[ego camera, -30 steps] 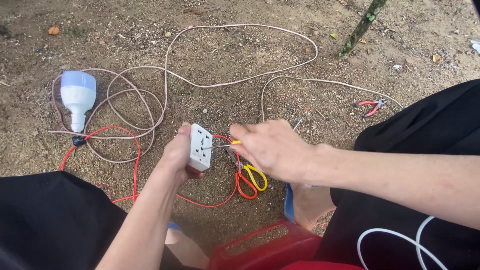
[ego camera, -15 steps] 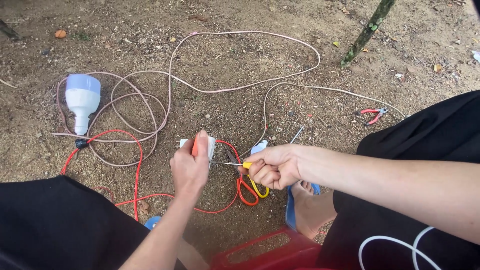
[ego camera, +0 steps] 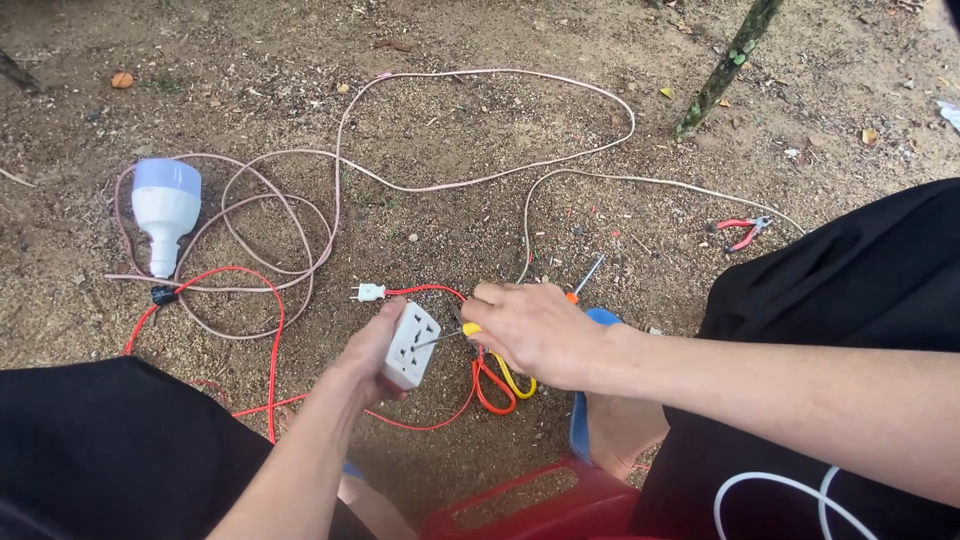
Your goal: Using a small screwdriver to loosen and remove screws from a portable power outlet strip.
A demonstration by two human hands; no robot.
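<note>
Socket [ego camera: 410, 345], white, was gripped in left hand [ego camera: 372, 350]; right hand [ego camera: 535, 330] grasped screwdriver [ego camera: 455, 335], tip at socket face. Scissors [ego camera: 500, 385], red wire [ego camera: 270, 330], bulb [ego camera: 163, 212], pliers [ego camera: 740, 230] lay around on dirt.

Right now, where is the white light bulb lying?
In the head view, the white light bulb lies on the dirt at far left, among loops of the pale cable, well away from both hands.
</note>
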